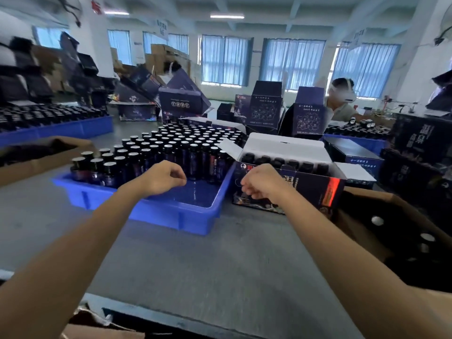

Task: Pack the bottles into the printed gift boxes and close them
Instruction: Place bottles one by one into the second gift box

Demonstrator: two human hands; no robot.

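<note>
- Now L hand [162,178] hovers over tray [195,216], fingers loosely curled, empty.
- R hand [263,183] likewise, at box [313,189].
- Box flaps up, dark bottles [276,161] inside.

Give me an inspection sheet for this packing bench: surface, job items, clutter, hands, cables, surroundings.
Surface: grey table, carrying tray and boxes.
Job's things: blue tray part-filled with upright bottles; printed gift box to its right, lid open, bottles inside.
Clutter: cardboard carton at left; second carton at right; stacked printed boxes behind.
Grippers: left hand loosely curled over tray, empty; right hand curled at box front, grip unclear.
Cables: hanging cable, top left.
Surroundings: another person opposite; curtained windows.
</note>
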